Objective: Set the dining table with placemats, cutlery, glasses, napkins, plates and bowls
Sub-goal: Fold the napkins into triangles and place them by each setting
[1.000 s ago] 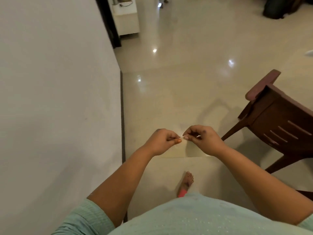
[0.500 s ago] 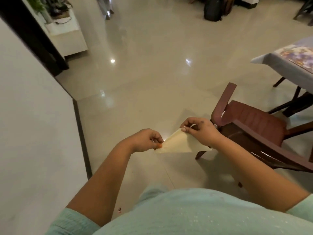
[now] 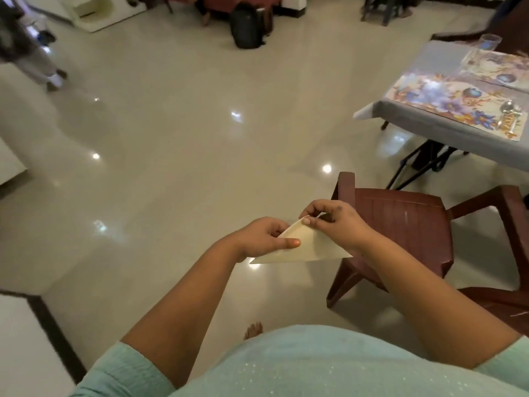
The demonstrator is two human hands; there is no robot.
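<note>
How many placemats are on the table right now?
2. One floral placemat lies along the table's near edge with cutlery on its right end. A second placemat lies just beyond it, by the glass. The table runs out of frame, so more may be hidden.

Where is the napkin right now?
In the head view, the napkin is low centre, folded into a triangle and pinched between the left hand and right hand, above the floor beside the chair.

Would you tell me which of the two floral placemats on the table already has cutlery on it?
The nearer placemat, by the table's front edge, with cutlery at its right end; the farther placemat shows none.
</note>
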